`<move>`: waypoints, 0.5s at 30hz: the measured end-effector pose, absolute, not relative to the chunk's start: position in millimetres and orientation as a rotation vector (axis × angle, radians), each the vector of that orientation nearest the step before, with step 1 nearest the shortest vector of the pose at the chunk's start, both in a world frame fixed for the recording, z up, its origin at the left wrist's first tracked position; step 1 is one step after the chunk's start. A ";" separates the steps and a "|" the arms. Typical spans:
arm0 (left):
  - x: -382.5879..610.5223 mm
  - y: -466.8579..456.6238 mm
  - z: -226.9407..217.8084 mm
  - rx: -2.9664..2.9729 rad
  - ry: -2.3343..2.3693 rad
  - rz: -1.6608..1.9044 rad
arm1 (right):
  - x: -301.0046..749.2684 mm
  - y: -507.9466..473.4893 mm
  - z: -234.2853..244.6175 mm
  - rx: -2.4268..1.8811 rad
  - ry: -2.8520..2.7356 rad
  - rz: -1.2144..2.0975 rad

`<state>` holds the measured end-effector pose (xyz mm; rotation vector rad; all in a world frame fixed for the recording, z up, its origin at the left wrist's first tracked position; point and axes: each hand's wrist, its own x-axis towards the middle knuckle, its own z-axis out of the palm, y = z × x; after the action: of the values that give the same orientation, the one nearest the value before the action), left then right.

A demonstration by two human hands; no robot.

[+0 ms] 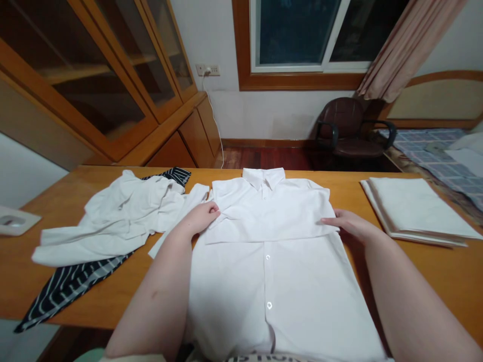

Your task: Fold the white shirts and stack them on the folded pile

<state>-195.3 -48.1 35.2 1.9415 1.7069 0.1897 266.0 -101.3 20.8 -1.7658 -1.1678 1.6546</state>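
A white button-up shirt (302, 281) lies front up, its collar at the far side and its hem towards me. One sleeve is laid across the chest as a flat band. The other stretches out to the left, partly behind my forearm. My left hand (202, 217) is closed, pinching the cloth at the left end of the band. At the opposite edge, my right hand (347, 223) has its thumb on top of the cloth. The other right fingers are partly hidden at the shirt's side, and the edge appears held between them and the thumb.
Left on the wooden table (226, 174) lie a crumpled white garment (124, 216) and a black striped cloth (81, 279). A folded white stack (422, 206) lies at the right. Beyond are a glass-door cabinet (151, 65) and an office chair (345, 125).
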 end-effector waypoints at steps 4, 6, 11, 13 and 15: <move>-193.4 -36.4 19.1 1.901 1.858 0.485 | 263.5 -102.9 21.2 -1.719 -1.107 1.644; -191.4 -30.8 11.2 1.798 1.935 0.722 | 265.3 -99.9 18.7 -1.683 -1.073 1.623; -190.5 -29.4 9.7 1.555 1.688 0.952 | 268.9 -97.4 15.8 -1.477 -1.089 1.704; -193.3 -31.8 14.9 1.631 1.621 0.799 | 268.5 -98.9 19.4 -1.417 -1.126 1.709; -196.3 -32.8 18.4 1.714 1.691 0.680 | 268.1 -101.0 24.6 -1.418 -1.210 1.684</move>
<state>-196.3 -32.8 18.4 1.7139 1.6909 0.6802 268.1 -101.0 24.6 -1.4179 -1.2101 1.6845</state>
